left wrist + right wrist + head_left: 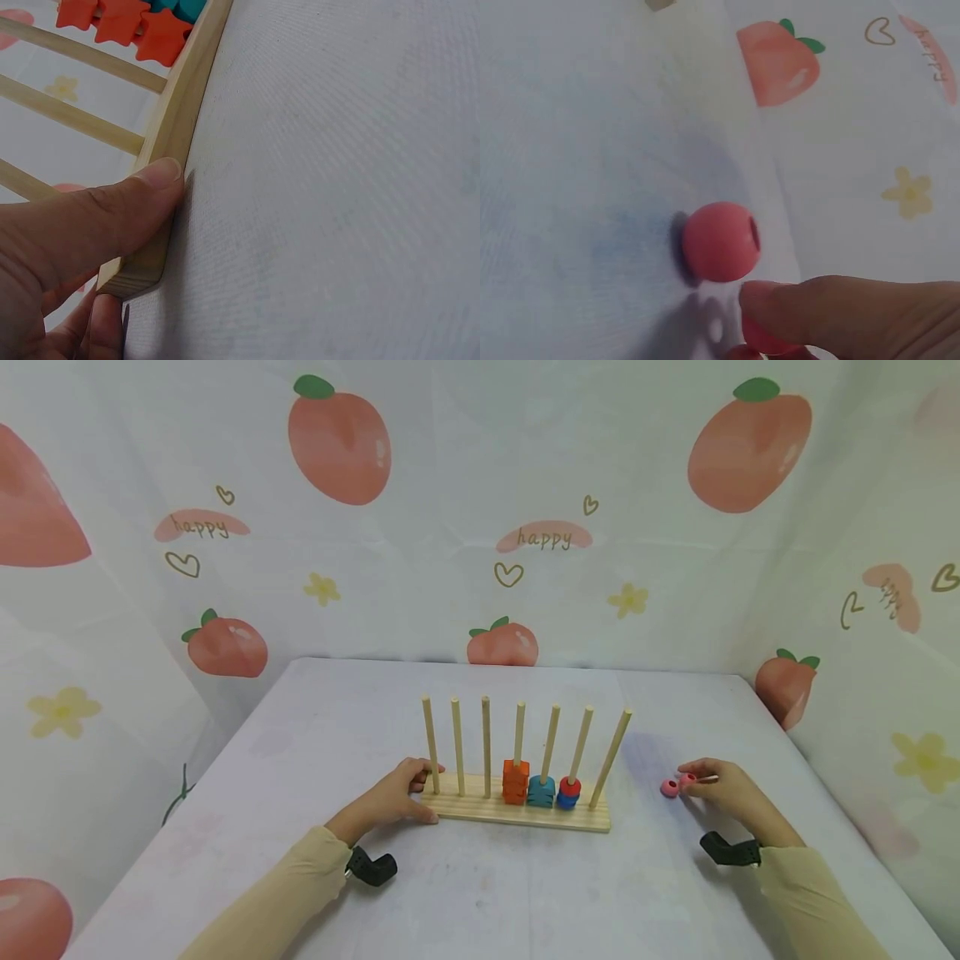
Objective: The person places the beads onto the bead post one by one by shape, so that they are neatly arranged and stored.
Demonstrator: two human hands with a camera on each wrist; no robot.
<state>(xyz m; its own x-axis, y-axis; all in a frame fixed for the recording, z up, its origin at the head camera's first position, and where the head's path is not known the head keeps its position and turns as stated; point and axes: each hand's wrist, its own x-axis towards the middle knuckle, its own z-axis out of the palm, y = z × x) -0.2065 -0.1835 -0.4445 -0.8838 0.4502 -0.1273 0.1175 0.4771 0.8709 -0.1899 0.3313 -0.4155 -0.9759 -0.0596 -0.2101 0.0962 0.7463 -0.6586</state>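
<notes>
My left hand (397,795) grips the left end of a wooden base (517,812) with a row of upright pegs; in the left wrist view the thumb (112,217) lies along its front edge. Orange star beads (515,782) sit on the middle peg. To their right come teal beads (541,792), then a red bead over a blue one (568,793). The rightmost peg (611,756) and the three left pegs are bare. At the right, my right hand (723,789) pinches a pink bead (769,337). Another pink bead (721,241) rests on the table beside it.
A white cloth covers the table (480,893). Behind it hangs a fabric backdrop (435,527) printed with peaches, hearts and flowers. A black wrist camera mount (371,866) is strapped to the left wrist, and another mount (729,850) to the right.
</notes>
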